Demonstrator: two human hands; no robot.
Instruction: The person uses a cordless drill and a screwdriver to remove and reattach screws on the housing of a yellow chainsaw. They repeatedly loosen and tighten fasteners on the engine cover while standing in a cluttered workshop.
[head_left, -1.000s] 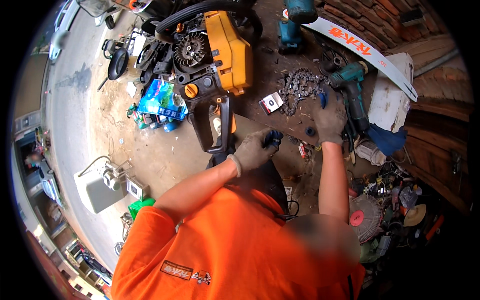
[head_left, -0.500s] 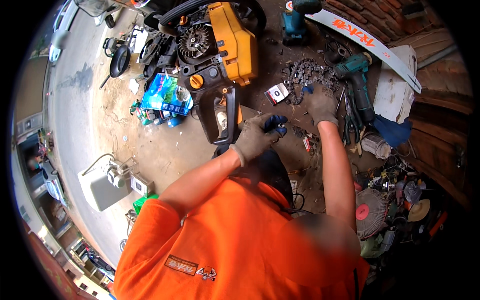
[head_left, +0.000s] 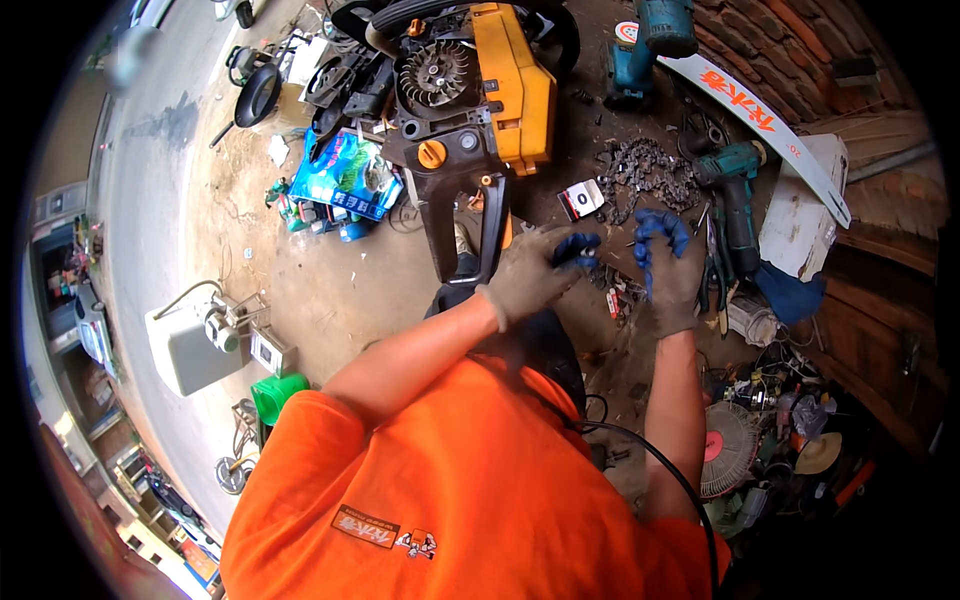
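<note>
My left hand (head_left: 540,268), gloved in grey and blue, pinches a small metal part (head_left: 588,254) below a little red-and-white box (head_left: 581,200). My right hand (head_left: 668,265) has its gloved fingers curled at the right of it, apart from it; what they hold, if anything, is hidden. Above my hands lies a heap of saw chain (head_left: 645,175). An orange chainsaw body (head_left: 510,100) with exposed flywheel rests at the upper middle, its black rear handle reaching down behind my left hand. A teal drill (head_left: 738,205) and pliers (head_left: 712,270) lie right of my right hand.
A white guide bar (head_left: 800,160) leans along the bench (head_left: 560,190) by a brick wall. A second teal tool (head_left: 630,75) stands at the back. Parts and a blue bag (head_left: 340,175) lie left of the saw. Clutter and a fan (head_left: 728,448) are lower right, a road at far left.
My right hand has drawn back from beside the chain toward me, its fingers curling near my left hand. My left hand has shifted slightly right. The camera's view has shifted, moving the bench rightward.
</note>
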